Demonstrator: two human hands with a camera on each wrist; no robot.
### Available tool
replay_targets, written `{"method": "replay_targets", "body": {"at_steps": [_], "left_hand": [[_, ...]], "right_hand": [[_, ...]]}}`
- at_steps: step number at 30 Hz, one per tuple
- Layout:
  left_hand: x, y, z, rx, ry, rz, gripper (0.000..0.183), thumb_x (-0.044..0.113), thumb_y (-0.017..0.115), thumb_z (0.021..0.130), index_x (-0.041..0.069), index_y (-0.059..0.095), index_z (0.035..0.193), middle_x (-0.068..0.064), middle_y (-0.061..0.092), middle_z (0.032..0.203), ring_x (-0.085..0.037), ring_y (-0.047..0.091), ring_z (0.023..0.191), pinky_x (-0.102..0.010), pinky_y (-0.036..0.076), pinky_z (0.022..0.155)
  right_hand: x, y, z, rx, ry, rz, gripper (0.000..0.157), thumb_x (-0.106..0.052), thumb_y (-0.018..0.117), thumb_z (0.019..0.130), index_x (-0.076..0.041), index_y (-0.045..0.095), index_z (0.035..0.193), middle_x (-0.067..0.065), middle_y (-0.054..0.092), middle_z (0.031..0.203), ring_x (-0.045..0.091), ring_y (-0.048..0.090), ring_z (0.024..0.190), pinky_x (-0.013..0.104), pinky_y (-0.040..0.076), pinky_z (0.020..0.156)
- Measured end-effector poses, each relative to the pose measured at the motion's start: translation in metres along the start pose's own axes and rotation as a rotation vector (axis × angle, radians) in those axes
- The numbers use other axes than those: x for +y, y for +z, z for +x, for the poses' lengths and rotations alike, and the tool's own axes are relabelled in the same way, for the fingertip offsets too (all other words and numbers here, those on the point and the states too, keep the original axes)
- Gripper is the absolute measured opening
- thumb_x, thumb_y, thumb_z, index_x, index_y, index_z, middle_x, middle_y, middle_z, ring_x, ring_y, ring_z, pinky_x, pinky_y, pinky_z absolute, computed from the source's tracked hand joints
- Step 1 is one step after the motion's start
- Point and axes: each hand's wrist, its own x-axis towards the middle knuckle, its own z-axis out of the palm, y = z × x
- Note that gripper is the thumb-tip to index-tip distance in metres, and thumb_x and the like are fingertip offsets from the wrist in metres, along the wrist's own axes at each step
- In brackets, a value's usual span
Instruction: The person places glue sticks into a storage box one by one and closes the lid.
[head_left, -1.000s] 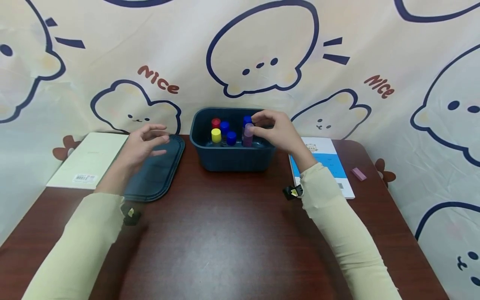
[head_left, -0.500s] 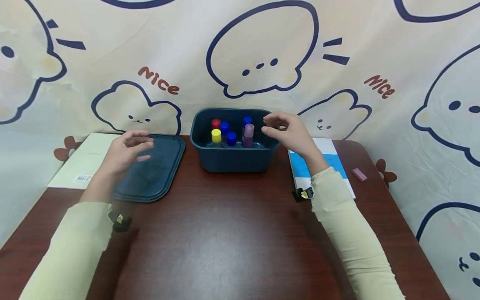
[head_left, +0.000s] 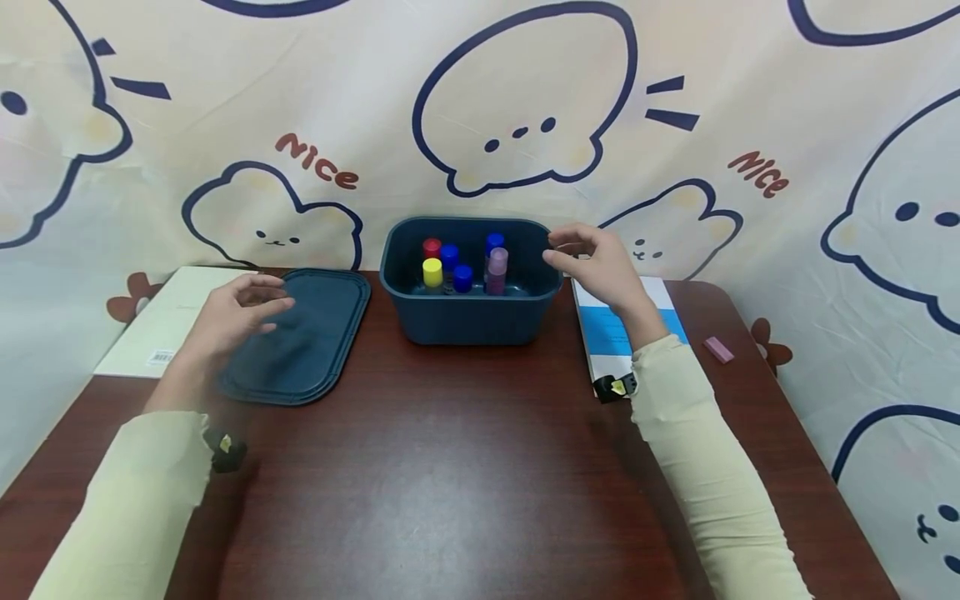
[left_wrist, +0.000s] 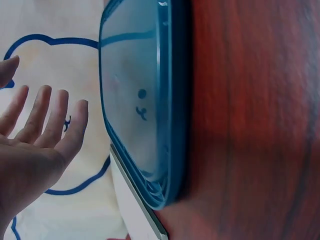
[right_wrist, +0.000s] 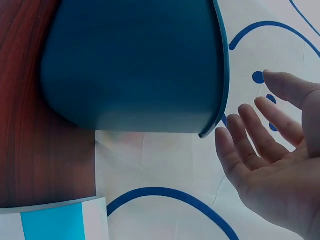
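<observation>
A dark blue bin [head_left: 472, 321] stands at the back of the table. Inside it are a bottle with a purple cap [head_left: 497, 271], a yellow cap [head_left: 432, 272], a red cap [head_left: 432, 247] and several blue caps [head_left: 462, 277]; what lies below the caps is mostly hidden. My right hand [head_left: 600, 262] hovers by the bin's right end, fingers loosely bent, holding nothing. Over the left part of a dark blue lid [head_left: 318, 333] hangs my left hand [head_left: 232, 317], its fingers relaxed and nothing in them. The left wrist view shows the fingers [left_wrist: 75, 130] apart from the lid.
A pale green notebook [head_left: 161, 321] lies at the left, partly behind the left hand. Beneath the right hand is a white and blue booklet [head_left: 603, 333], with a small pink block [head_left: 718, 349] farther right. A printed cloth [head_left: 525, 83] hangs behind the table.
My right hand has moved right, away from the purple-capped bottle, which stays in the bin. The left hand has shifted left and slightly down across the lid.
</observation>
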Motion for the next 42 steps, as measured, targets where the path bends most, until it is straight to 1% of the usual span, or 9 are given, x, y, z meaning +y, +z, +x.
{"method": "replay_targets", "body": {"at_steps": [5,8,11,15,19,26,31,36,42], "left_hand": [[-0.009,-0.004,0.001,-0.013,-0.028,0.091,0.066,0.04,0.064,0.1,0.0,0.041,0.148,-0.026,0.048,0.145,-0.016,0.058,0.108,-0.017,0.055,0.076],[-0.013,-0.007,0.002,-0.014,-0.043,0.14,0.071,0.044,0.063,0.099,-0.002,0.041,0.149,-0.029,0.047,0.146,-0.033,0.055,0.118,-0.017,0.053,0.074],[-0.016,-0.01,0.001,-0.014,-0.06,0.171,0.074,0.047,0.063,0.098,-0.002,0.041,0.148,-0.03,0.046,0.146,-0.041,0.053,0.121,-0.02,0.054,0.077],[-0.02,-0.012,0.001,-0.01,-0.088,0.17,0.075,0.048,0.063,0.098,-0.002,0.04,0.149,-0.031,0.042,0.149,-0.045,0.051,0.124,-0.043,0.055,0.094],[-0.025,-0.015,0.002,-0.003,-0.126,0.145,0.077,0.047,0.063,0.098,-0.002,0.037,0.152,-0.034,0.035,0.152,-0.051,0.046,0.127,-0.063,0.042,0.106],[-0.036,-0.019,0.001,0.045,-0.163,0.147,0.078,0.044,0.062,0.099,-0.004,0.033,0.154,-0.036,0.031,0.153,-0.054,0.045,0.129,-0.065,0.04,0.106],[-0.041,-0.021,0.003,0.095,-0.197,0.197,0.073,0.042,0.062,0.099,-0.003,0.038,0.152,-0.035,0.033,0.153,-0.057,0.036,0.135,-0.068,0.035,0.108],[-0.043,-0.022,0.003,0.083,-0.224,0.211,0.07,0.037,0.061,0.1,-0.005,0.038,0.151,-0.037,0.032,0.153,-0.058,0.027,0.14,-0.07,0.028,0.111],[-0.048,-0.022,0.002,0.081,-0.24,0.218,0.063,0.027,0.062,0.1,-0.006,0.04,0.149,-0.038,0.035,0.15,-0.058,0.03,0.138,-0.069,0.031,0.11]], "right_hand": [[0.006,-0.001,0.001,0.011,0.023,0.001,0.042,-0.026,0.069,0.098,-0.002,0.063,0.132,0.015,0.063,0.13,0.03,0.059,0.117,0.049,0.055,0.091],[0.01,-0.001,0.001,0.014,0.039,-0.003,0.043,-0.026,0.07,0.097,-0.001,0.063,0.132,0.017,0.062,0.131,0.031,0.06,0.116,0.05,0.054,0.093],[0.014,0.0,0.0,0.016,0.058,-0.005,0.044,-0.026,0.07,0.097,-0.001,0.063,0.132,0.018,0.062,0.131,0.032,0.06,0.116,0.052,0.053,0.095],[0.018,0.0,0.0,0.011,0.073,0.002,0.044,-0.025,0.07,0.097,-0.001,0.063,0.133,0.017,0.062,0.133,0.032,0.06,0.116,0.053,0.052,0.098],[0.019,0.0,0.0,0.005,0.088,0.0,0.044,-0.024,0.071,0.096,-0.001,0.063,0.132,0.017,0.062,0.133,0.033,0.06,0.118,0.055,0.051,0.099],[0.018,0.002,0.001,0.007,0.101,-0.007,0.043,-0.022,0.071,0.096,0.0,0.063,0.131,0.019,0.064,0.13,0.036,0.06,0.117,0.056,0.05,0.099],[0.018,0.001,0.001,0.005,0.098,-0.004,0.041,-0.021,0.07,0.096,0.001,0.063,0.131,0.02,0.063,0.13,0.037,0.06,0.117,0.056,0.051,0.099],[0.019,0.001,0.0,0.003,0.096,-0.004,0.041,-0.02,0.071,0.096,0.001,0.063,0.13,0.019,0.064,0.129,0.036,0.061,0.116,0.055,0.051,0.099],[0.018,0.002,0.0,0.003,0.11,-0.013,0.041,-0.02,0.071,0.096,0.001,0.063,0.131,0.018,0.064,0.129,0.035,0.061,0.116,0.056,0.051,0.099]]}}
